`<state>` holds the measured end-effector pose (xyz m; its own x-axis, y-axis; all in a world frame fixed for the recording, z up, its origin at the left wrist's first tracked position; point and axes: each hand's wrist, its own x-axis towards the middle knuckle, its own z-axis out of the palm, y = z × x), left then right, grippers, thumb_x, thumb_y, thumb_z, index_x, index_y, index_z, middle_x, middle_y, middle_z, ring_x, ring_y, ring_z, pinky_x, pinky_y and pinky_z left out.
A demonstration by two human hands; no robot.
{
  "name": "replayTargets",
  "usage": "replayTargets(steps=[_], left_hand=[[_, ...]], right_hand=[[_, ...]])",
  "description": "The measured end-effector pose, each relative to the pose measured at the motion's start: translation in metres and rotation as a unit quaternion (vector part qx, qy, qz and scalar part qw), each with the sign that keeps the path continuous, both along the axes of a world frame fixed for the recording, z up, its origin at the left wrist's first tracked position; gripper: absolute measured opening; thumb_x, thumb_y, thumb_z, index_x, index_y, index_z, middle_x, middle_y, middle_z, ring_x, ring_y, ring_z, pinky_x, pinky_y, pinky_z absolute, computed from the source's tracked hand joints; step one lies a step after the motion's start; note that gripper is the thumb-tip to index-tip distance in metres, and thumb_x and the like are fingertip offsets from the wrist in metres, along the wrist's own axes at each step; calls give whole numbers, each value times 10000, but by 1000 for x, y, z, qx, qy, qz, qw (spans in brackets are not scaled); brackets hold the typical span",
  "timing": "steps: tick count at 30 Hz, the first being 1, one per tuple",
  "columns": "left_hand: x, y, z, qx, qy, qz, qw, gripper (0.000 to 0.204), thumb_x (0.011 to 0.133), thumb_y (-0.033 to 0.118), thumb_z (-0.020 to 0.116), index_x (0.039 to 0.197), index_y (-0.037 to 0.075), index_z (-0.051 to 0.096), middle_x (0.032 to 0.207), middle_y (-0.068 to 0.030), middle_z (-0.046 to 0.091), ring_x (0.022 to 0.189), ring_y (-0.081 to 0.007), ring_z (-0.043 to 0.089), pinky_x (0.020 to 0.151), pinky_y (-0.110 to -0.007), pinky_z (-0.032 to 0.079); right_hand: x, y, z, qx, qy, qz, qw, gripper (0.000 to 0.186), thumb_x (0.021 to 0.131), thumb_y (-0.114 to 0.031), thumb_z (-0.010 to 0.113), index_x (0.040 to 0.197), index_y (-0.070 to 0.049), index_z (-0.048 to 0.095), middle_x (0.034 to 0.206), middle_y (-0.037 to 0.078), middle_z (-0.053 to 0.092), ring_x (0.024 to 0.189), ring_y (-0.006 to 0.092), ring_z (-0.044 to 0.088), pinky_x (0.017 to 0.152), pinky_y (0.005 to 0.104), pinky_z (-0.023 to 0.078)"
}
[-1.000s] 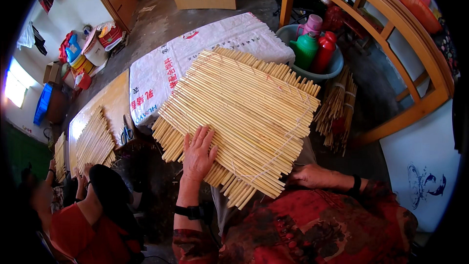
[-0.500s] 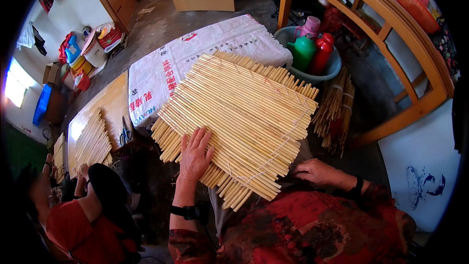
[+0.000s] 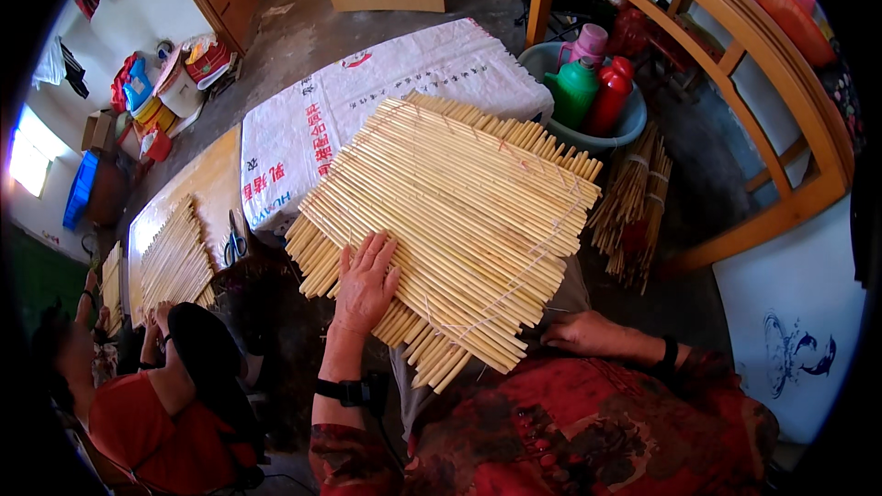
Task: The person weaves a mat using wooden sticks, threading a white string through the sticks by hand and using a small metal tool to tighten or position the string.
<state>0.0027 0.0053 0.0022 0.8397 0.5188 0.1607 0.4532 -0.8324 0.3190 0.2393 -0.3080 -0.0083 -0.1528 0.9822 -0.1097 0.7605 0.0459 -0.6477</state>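
A mat of straight, pale yellow stalks [image 3: 459, 202] lies over my lap and the near side of the covered table. It has two layers, the lower one jutting out at the left and far edges, and a light thread crosses the stalks near the right and near edges. My left hand [image 3: 366, 283] rests open on the mat's near left part, fingers stretched out together. Beside the near right edge, my right hand [image 3: 588, 333] is closed with curled fingers, low against my lap. Whatever its fingertips hold, if anything, is hidden.
A white printed sack cloth [image 3: 303, 129] covers the table. Blue-handled scissors [image 3: 236, 243] and another stalk mat [image 3: 176, 257] lie on the wooden tabletop at left, by a seated person in red [image 3: 161, 404]. Stalk bundles [image 3: 634, 211] stand at right, below a basin [image 3: 634, 133] with thermos flasks.
My right hand has shifted slightly left and down, its fingers more curled beside the mat's edge. My left hand stays on the mat, a touch higher.
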Motion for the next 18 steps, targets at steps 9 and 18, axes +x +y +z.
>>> replayTargets(steps=[9, 18], left_hand=[[0, -4, -1, 17, 5, 10, 1000, 464, 908, 281, 513, 1327, 86, 481, 1428, -91, 418, 1368, -253, 318, 1135, -491, 124], [-2, -4, -5, 46, -9, -11, 999, 443, 890, 246, 545, 1299, 79, 504, 1411, -84, 438, 1356, -248, 341, 1133, -507, 125]], right_hand=[[0, 6, 4, -16, -62, 39, 997, 113, 808, -101, 567, 911, -61, 591, 813, 129, 571, 787, 338, 616, 651, 416, 513], [5, 13, 8, -122, 353, -232, 898, 180, 920, -146, 563, 1022, -7, 613, 856, 81, 636, 739, 146, 609, 656, 273, 488]])
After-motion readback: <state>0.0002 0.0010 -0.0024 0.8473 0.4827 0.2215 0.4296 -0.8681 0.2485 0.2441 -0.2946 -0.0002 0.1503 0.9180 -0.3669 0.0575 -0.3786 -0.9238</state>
